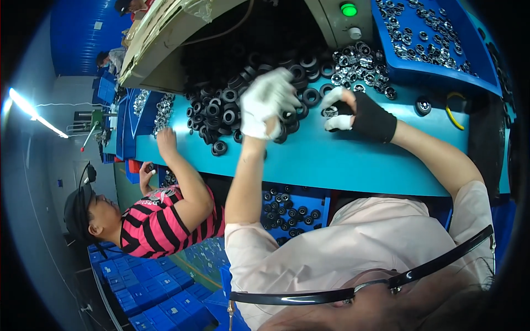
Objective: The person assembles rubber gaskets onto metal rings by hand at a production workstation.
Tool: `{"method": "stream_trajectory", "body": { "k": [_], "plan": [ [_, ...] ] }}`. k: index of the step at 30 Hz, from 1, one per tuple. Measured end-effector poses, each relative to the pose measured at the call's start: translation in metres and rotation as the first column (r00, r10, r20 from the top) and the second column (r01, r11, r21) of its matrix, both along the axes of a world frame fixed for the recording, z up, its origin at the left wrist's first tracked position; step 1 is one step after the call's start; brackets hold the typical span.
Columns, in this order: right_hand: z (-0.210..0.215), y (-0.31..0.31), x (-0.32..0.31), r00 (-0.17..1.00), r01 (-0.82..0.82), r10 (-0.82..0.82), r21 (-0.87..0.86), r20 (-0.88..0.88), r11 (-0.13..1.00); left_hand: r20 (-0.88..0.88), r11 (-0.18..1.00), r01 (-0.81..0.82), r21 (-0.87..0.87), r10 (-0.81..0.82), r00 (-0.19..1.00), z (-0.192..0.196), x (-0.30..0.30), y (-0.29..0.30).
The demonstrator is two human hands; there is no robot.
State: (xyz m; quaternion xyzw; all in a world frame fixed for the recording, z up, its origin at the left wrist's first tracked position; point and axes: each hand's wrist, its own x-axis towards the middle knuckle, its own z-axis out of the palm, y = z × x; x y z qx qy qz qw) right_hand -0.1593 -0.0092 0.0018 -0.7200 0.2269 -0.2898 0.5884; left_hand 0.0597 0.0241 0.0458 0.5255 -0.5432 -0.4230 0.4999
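Note:
My left hand [269, 103], in a white glove, is over a heap of small black rubber tyres [229, 116]. Motion blurs its fingers, so I cannot tell whether they grip one. To the right, my right hand [353, 115] wears a black fingerless glove with white covers on the fingertips. Its thumb and fingers curl round a small shiny chrome wheel hub [329, 112], just above the turquoise tabletop [353, 160]. Loose chrome wheel hubs [359, 66] are piled beyond the right hand. One wheel with a black tyre [423, 106] lies farther right.
A blue tray [441, 74] of chrome hubs stands at the back right, near a yellow ring [455, 111]. A machine housing [331, 25] with a green light arches over the tyres. Below the table edge, a blue bin [309, 201] holds tyred wheels. A co-worker [165, 215] sits at left.

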Motion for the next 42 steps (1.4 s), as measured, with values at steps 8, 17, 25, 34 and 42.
{"method": "stream_trajectory", "body": {
  "k": [8,17,25,34,42],
  "plan": [
    [-0.023,0.008,0.037,0.979,-0.199,0.204,-0.217,0.004,0.956,0.888,0.892,0.035,-0.451,0.444,0.121,-0.016,0.029,-0.087],
    [-0.032,-0.002,0.043,0.986,-0.163,0.165,-0.05,0.039,0.985,0.976,0.976,-0.219,-0.016,0.062,0.207,-0.008,0.002,-0.184],
    [-0.013,-0.004,0.036,0.966,-0.234,0.251,0.204,-0.063,0.951,1.0,1.0,0.021,0.004,-0.004,-0.004,0.007,0.038,-0.27],
    [-0.01,-0.005,0.039,0.957,-0.247,0.281,0.315,-0.068,0.916,0.977,0.982,0.045,-0.184,0.178,0.119,-0.017,0.076,-0.275],
    [-0.023,-0.006,0.04,0.963,-0.262,0.266,0.077,-0.042,0.962,0.907,0.928,0.102,-0.36,0.322,0.27,-0.039,0.062,-0.29]
  ]
}}
